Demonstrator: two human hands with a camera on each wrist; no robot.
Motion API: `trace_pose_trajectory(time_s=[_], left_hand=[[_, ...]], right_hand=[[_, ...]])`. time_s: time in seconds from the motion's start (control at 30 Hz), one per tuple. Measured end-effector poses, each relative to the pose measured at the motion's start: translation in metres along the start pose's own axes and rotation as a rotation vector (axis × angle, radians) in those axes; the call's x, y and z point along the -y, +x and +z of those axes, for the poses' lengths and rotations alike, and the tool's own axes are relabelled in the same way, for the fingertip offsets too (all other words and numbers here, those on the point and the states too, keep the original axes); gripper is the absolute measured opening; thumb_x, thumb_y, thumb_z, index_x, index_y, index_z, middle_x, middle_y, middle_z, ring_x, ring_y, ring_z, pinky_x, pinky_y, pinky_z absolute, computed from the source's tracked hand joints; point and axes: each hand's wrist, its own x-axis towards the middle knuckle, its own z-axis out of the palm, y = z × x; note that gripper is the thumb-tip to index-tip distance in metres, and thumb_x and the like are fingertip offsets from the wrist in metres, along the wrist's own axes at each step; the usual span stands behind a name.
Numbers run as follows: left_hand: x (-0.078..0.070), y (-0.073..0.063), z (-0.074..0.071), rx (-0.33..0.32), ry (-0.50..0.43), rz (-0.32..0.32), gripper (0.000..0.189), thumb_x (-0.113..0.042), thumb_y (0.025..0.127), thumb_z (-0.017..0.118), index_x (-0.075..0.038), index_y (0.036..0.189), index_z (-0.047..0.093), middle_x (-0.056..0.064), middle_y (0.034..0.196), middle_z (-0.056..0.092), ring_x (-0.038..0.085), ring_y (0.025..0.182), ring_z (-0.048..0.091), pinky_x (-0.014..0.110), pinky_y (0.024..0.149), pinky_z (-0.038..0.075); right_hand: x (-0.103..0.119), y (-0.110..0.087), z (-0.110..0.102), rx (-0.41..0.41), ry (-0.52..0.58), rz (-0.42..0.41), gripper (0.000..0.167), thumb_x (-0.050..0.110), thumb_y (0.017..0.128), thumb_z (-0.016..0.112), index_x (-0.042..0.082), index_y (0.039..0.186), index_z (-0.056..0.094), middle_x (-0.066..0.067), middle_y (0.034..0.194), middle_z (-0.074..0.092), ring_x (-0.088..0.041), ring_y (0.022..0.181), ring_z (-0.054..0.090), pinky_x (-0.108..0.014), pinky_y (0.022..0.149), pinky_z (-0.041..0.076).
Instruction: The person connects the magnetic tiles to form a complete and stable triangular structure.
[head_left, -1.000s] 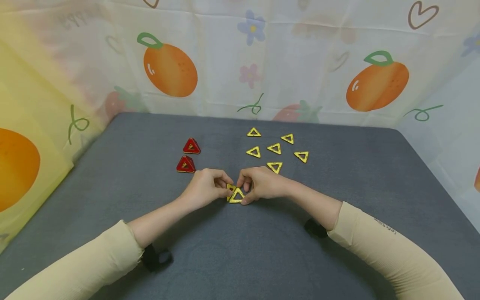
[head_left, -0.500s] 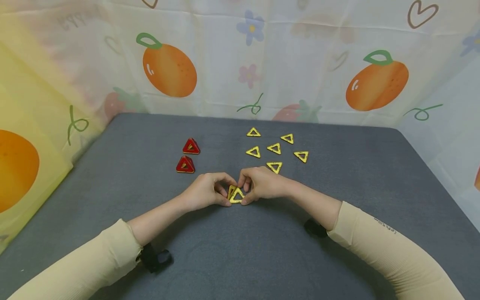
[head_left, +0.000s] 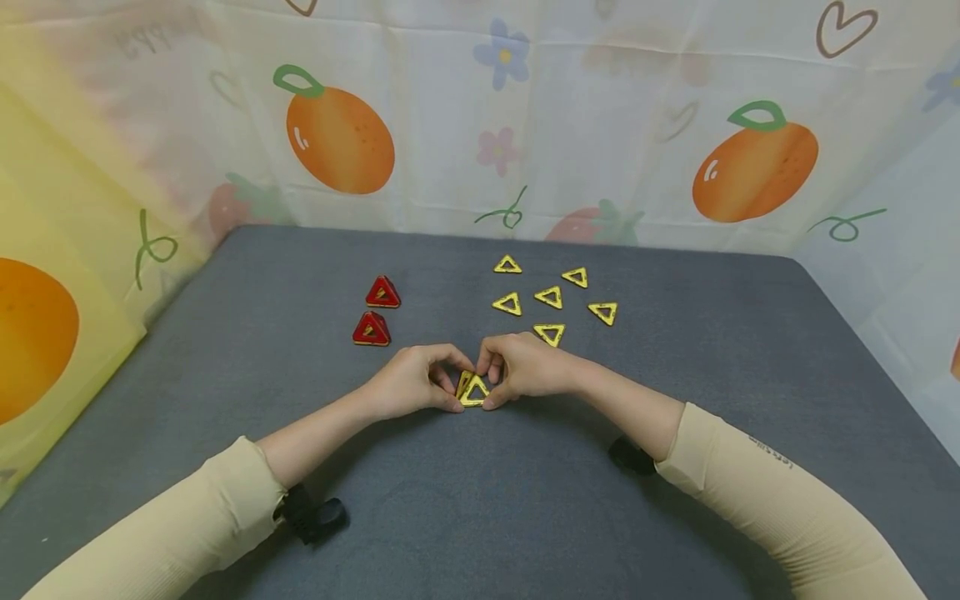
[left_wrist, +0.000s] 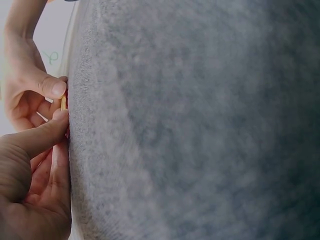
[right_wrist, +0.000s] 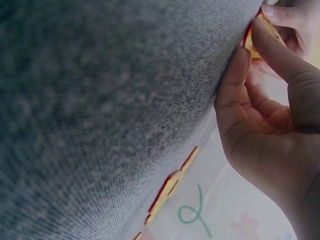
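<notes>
Two yellow triangle frames with open centres meet mid-table between the hands. The front triangle frame (head_left: 471,404) faces the head camera, while the other, a leaning triangle frame (head_left: 461,383), stands tilted against its left side. My left hand (head_left: 412,381) holds the pair from the left, thumb at the lower left corner and fingers behind. From the right, my right hand (head_left: 523,367) pinches the front frame, with fingertips at its top and lower right corner. In the right wrist view the held frame (right_wrist: 252,49) shows a yellow face and a red edge.
Two red pyramids, a rear pyramid (head_left: 382,284) and a front pyramid (head_left: 371,317), stand left of centre. Several flat yellow triangles (head_left: 548,328) lie behind the right hand on the grey cloth-covered table (head_left: 480,508). A printed curtain (head_left: 450,100) hangs at the back edge.
The left hand has shifted slightly right and down, bringing the left triangle frame in to lean against the front one. The right hand has stayed in place.
</notes>
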Motion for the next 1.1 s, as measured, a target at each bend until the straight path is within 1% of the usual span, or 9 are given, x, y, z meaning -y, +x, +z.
trace_pose_trajectory(time_s=[0.17, 0.27, 0.43, 0.53, 0.67, 0.87, 0.93, 1.0, 1.1], left_hand=[[0.001, 0.000, 0.000, 0.000, 0.002, -0.003, 0.042, -0.013, 0.075, 0.086, -0.016, 0.113, 0.069, 0.003, 0.080, 0.071, 0.010, 0.074, 0.065, 0.027, 0.067, 0.054], [0.002, -0.001, 0.000, -0.004, 0.003, -0.004, 0.041, -0.013, 0.075, 0.086, -0.016, 0.112, 0.069, 0.003, 0.080, 0.071, 0.011, 0.074, 0.065, 0.027, 0.067, 0.054], [0.002, 0.000, 0.001, -0.007, 0.000, -0.006, 0.041, -0.013, 0.075, 0.086, -0.016, 0.112, 0.069, 0.003, 0.081, 0.072, 0.010, 0.074, 0.065, 0.026, 0.066, 0.054], [0.002, 0.000, 0.002, -0.007, -0.003, -0.003, 0.041, -0.013, 0.074, 0.086, -0.015, 0.112, 0.069, 0.003, 0.081, 0.072, 0.010, 0.073, 0.065, 0.026, 0.066, 0.054], [0.002, 0.001, 0.002, -0.007, -0.007, -0.004, 0.041, -0.012, 0.074, 0.087, -0.015, 0.111, 0.070, 0.003, 0.081, 0.071, 0.011, 0.074, 0.065, 0.026, 0.067, 0.053], [0.003, 0.000, 0.001, 0.000, -0.006, -0.012, 0.043, -0.012, 0.073, 0.087, -0.016, 0.113, 0.070, 0.003, 0.081, 0.071, 0.011, 0.075, 0.064, 0.026, 0.068, 0.053], [0.003, 0.000, 0.001, 0.001, -0.006, -0.013, 0.044, -0.012, 0.073, 0.087, -0.017, 0.113, 0.070, 0.002, 0.082, 0.071, 0.011, 0.076, 0.064, 0.026, 0.068, 0.053], [0.003, 0.000, 0.001, 0.002, -0.007, -0.012, 0.044, -0.012, 0.074, 0.087, -0.017, 0.114, 0.070, 0.003, 0.082, 0.071, 0.011, 0.076, 0.064, 0.026, 0.069, 0.053], [0.003, 0.000, 0.001, 0.002, -0.009, -0.010, 0.044, -0.012, 0.074, 0.087, -0.017, 0.114, 0.070, 0.003, 0.083, 0.071, 0.011, 0.077, 0.064, 0.026, 0.069, 0.052]], right_hand=[[0.001, 0.000, 0.000, 0.003, -0.023, -0.015, 0.038, 0.023, 0.078, 0.085, 0.011, 0.106, 0.062, -0.004, 0.093, 0.063, -0.010, 0.070, 0.060, -0.022, 0.063, 0.051], [0.001, -0.001, -0.002, 0.014, -0.027, -0.025, 0.036, 0.024, 0.080, 0.084, 0.012, 0.107, 0.063, -0.003, 0.092, 0.064, -0.010, 0.070, 0.062, -0.023, 0.063, 0.052], [-0.001, -0.004, -0.010, 0.023, 0.032, -0.035, 0.027, 0.023, 0.087, 0.076, 0.011, 0.108, 0.064, -0.003, 0.089, 0.069, -0.015, 0.071, 0.068, -0.027, 0.066, 0.057], [-0.005, -0.006, -0.020, -0.021, 0.039, -0.033, 0.022, 0.023, 0.091, 0.072, 0.011, 0.108, 0.065, -0.005, 0.089, 0.071, -0.017, 0.073, 0.069, -0.029, 0.068, 0.058], [-0.015, -0.011, -0.038, -0.117, 0.025, 0.003, 0.022, 0.024, 0.094, 0.068, 0.010, 0.111, 0.066, -0.006, 0.094, 0.070, -0.021, 0.076, 0.069, -0.032, 0.069, 0.058], [-0.040, -0.026, -0.074, -0.232, 0.040, 0.091, 0.030, 0.023, 0.097, 0.064, 0.005, 0.122, 0.063, -0.011, 0.107, 0.068, -0.029, 0.092, 0.069, -0.042, 0.081, 0.058], [-0.051, -0.031, -0.084, -0.267, 0.046, 0.129, 0.032, 0.022, 0.098, 0.063, 0.005, 0.124, 0.061, -0.013, 0.112, 0.067, -0.030, 0.097, 0.068, -0.042, 0.083, 0.058], [-0.062, -0.035, -0.091, -0.294, 0.057, 0.169, 0.033, 0.022, 0.098, 0.062, 0.004, 0.126, 0.060, -0.014, 0.114, 0.065, -0.031, 0.099, 0.067, -0.042, 0.084, 0.058], [-0.076, -0.040, -0.097, -0.315, 0.065, 0.216, 0.034, 0.022, 0.098, 0.062, 0.004, 0.127, 0.060, -0.016, 0.113, 0.065, -0.030, 0.096, 0.066, -0.041, 0.083, 0.057]])
